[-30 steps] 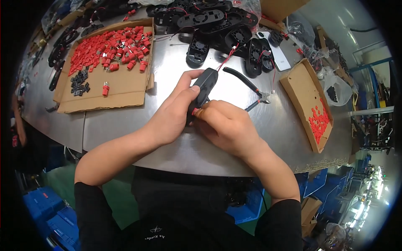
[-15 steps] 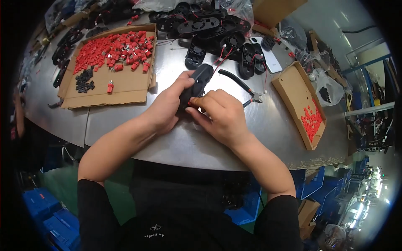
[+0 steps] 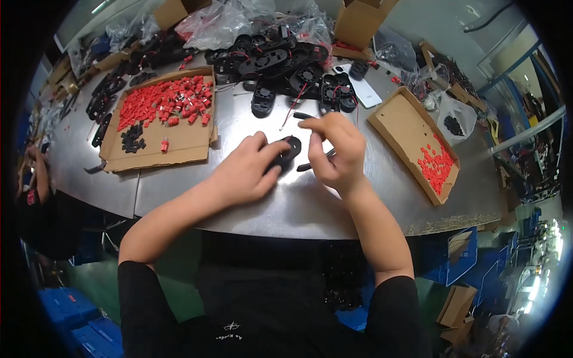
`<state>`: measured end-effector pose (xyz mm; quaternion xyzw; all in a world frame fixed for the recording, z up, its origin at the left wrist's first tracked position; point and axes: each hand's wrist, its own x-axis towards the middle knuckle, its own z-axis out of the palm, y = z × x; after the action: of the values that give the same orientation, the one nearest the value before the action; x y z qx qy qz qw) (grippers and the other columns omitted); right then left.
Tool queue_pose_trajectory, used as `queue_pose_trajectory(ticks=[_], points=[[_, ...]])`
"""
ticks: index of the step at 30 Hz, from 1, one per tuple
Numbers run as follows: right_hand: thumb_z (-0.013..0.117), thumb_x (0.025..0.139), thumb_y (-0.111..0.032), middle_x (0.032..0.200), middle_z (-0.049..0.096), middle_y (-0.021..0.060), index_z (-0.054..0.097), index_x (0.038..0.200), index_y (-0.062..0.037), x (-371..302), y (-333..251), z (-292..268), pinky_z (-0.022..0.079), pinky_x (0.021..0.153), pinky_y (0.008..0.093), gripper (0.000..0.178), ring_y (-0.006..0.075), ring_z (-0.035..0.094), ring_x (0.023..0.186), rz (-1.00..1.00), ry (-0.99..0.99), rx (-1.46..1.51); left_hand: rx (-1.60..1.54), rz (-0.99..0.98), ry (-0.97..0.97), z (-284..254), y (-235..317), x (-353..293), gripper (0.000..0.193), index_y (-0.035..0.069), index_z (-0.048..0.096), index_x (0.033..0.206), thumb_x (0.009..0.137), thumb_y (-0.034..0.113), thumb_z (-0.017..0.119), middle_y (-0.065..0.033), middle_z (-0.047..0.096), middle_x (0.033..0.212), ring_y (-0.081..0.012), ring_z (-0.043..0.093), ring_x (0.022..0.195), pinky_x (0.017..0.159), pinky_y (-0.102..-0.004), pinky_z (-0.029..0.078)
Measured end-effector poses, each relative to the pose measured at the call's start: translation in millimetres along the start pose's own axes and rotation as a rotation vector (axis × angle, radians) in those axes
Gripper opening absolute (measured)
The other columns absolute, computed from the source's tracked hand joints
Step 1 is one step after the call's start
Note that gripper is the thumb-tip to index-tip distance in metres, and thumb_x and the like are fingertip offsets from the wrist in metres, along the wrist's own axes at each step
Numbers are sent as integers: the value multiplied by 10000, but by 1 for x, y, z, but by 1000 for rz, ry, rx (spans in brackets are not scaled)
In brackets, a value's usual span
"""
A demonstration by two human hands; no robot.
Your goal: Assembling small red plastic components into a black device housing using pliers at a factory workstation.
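My left hand is closed around a black oval plastic housing, holding it low over the metal table; its fingers hide much of the part. To its right, my right hand is over a pair of pliers with dark handles. The thumb and index finger of that hand are apart, and the other fingers curl out of sight. Both handle ends stick out to the left of the hand, which covers the rest of the pliers. I see nothing held between the thumb and index finger.
At the left lies a cardboard tray with red connectors and small black pieces. Another cardboard tray with small red pieces sits at the right. Behind are piled black housings with red wires, a white phone and plastic bags.
My right hand has left the housing and moved over the pliers, its thumb and index finger apart. The left hand has lowered and turned the housing. The view has shifted slightly.
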<state>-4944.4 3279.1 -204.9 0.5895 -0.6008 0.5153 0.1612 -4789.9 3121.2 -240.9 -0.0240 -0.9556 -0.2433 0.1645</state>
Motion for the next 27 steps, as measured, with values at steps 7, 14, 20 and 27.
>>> queue_pose_trajectory(ticks=[7, 14, 20, 27], points=[[603, 950, -155, 914, 644, 154, 658, 983, -14, -24, 26, 26, 487, 836, 440, 154, 355, 618, 912, 187, -330, -174, 174, 237, -76, 6, -2, 6, 358, 50, 568, 1129, 838, 230, 673, -188, 506, 1024, -341, 516, 912, 825, -442, 461], [539, 1004, -276, 679, 638, 181, 644, 838, -73, -27, 23, 41, 479, 601, 506, 283, 421, 631, 646, 443, -484, -255, -267, 94, -24, -2, -27, 3, 625, 9, 430, 1299, 793, 173, 760, -203, 524, 1130, -367, 534, 1006, 890, -447, 465], [533, 1017, -299, 661, 622, 192, 653, 805, -55, -15, 12, 45, 464, 579, 490, 345, 419, 622, 631, 541, -622, -365, -367, -11, -37, -7, -45, 1, 667, 32, 501, 1242, 726, 228, 875, -146, 590, 1088, -337, 589, 1003, 891, -423, 491], [530, 1027, -312, 574, 596, 156, 627, 773, -81, -12, 5, 40, 474, 519, 481, 357, 373, 637, 559, 553, -692, -409, -409, -58, -68, -10, -47, 0, 568, 40, 628, 1120, 710, 323, 900, -129, 670, 994, -334, 639, 954, 845, -412, 517]])
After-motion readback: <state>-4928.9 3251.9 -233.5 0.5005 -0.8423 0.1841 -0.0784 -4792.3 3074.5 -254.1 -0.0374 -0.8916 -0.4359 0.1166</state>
